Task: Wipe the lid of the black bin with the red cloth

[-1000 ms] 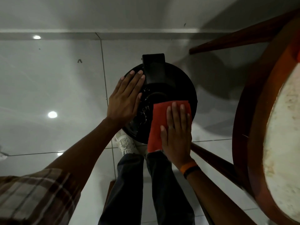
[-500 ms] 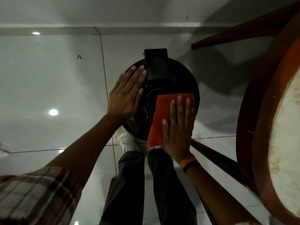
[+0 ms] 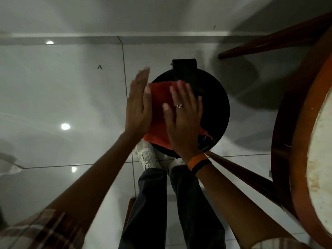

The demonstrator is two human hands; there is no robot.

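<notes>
Head view: my right hand [image 3: 181,114] lies flat, fingers spread, pressing the red cloth [image 3: 159,112] onto the bin lid [image 3: 215,105]. Left hand [image 3: 137,105] open, blurred, at the lid's left edge, gripping nothing.

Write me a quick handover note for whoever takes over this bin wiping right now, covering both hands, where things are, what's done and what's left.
Right hand: flat, palm down, pressing the red cloth onto the lid of the black bin.
Left hand: open, fingers straight, blurred, at the lid's left edge beside the cloth; contact with the lid can't be told.
Things: the bin stands on the tiled floor just ahead of the person's feet, beside a wooden chair. The cloth covers the lid's left and middle.
Done: wiping is under way.
Left: the right side of the lid is uncovered; how clean it is can't be judged.
</notes>
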